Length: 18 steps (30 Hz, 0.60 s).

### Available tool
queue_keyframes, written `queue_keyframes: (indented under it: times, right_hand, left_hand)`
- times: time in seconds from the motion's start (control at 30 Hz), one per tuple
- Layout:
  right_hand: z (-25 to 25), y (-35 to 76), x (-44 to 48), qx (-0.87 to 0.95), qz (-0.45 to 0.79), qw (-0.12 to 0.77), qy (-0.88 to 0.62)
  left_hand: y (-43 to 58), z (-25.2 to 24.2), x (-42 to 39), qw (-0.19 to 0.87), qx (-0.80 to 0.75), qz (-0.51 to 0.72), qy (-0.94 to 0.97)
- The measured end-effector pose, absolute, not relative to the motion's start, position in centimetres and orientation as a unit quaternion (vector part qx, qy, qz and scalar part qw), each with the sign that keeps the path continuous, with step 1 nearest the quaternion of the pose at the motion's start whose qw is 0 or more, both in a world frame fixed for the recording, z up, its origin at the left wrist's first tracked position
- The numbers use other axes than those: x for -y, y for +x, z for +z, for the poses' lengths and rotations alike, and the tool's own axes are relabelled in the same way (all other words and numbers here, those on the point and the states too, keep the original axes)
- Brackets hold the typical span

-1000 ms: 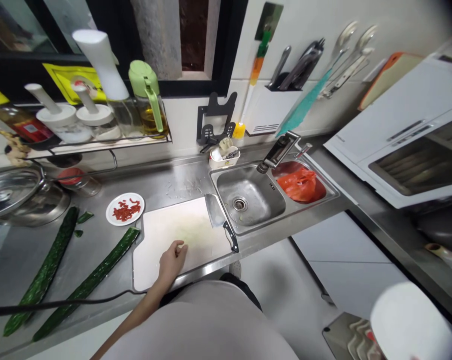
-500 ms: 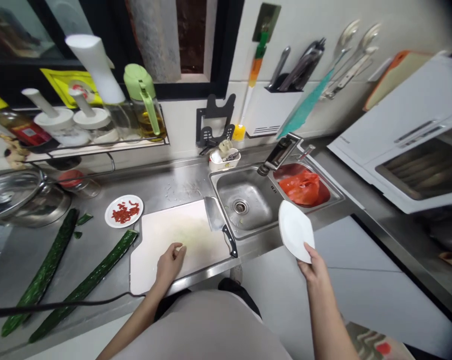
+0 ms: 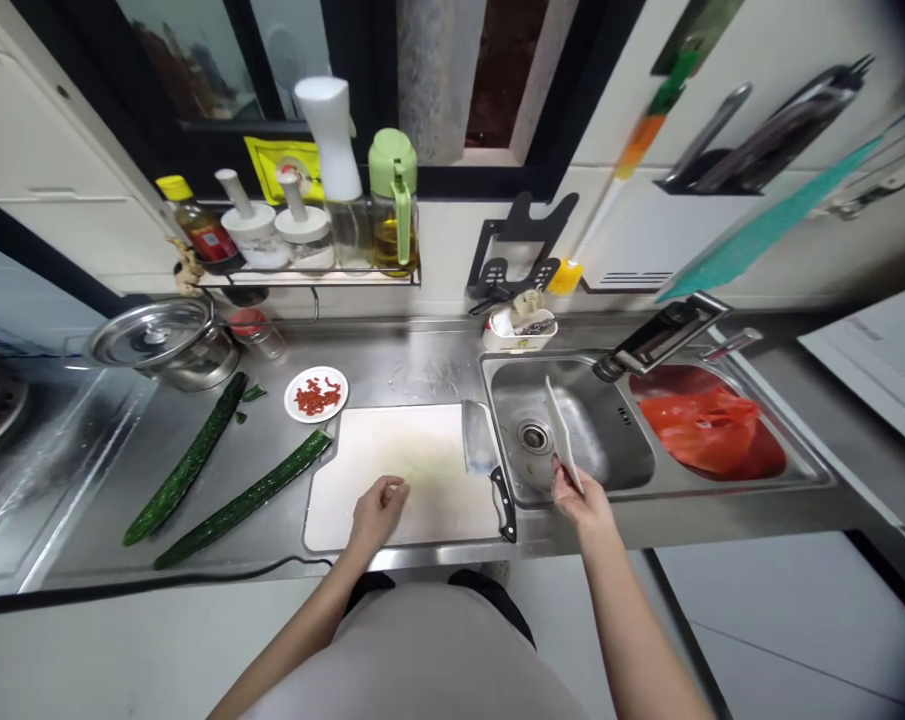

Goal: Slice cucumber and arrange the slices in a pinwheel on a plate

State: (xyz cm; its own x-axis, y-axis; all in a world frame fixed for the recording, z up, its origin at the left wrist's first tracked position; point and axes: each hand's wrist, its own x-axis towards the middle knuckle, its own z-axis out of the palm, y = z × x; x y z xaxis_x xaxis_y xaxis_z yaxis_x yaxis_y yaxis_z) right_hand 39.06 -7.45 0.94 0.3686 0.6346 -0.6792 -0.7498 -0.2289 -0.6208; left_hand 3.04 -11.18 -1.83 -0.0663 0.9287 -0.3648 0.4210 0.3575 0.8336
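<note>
My right hand grips a white plate by its near end. The plate is turned nearly edge-on over the front of the left sink basin. My left hand is at the cutting board's near side, fingers curled in and nothing visible in them. A cleaver with a black handle lies along the board's right edge. To the left, two cucumbers rest on the steel counter, with small cut ends by the farther one. A small white plate of chopped red pieces sits behind the board.
A red plastic bag fills the right basin, and the faucet reaches over the sink. A lidded steel pot stands at back left. Above hangs a rack with seasoning jars and an oil bottle. A black cord runs along the counter's front.
My right hand has brought the plate left, from in front of the sink to over the left basin, and tipped it edge-on. The view has turned left; my left hand stays by the board.
</note>
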Motion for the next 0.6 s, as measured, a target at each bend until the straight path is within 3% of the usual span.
queue_keyframes:
  times: [0.13,0.4,0.6]
  right_hand:
    - [1.7,37.4,5.9,-0.096,0.550,0.589,-0.584]
    - [1.3,31.6,1.0,0.072,0.539,0.561,-0.625]
    - [0.8,26.5,-3.7,0.204,0.538,0.524,-0.628]
  left_hand:
    - [4.1,-1.7,9.9,0.536,-0.630,0.350,0.439]
    - [8.9,1.3,2.9,0.639,-0.545,0.436,0.323]
    - [7.9,0.1,-1.1,0.572,-0.594,0.465,0.322]
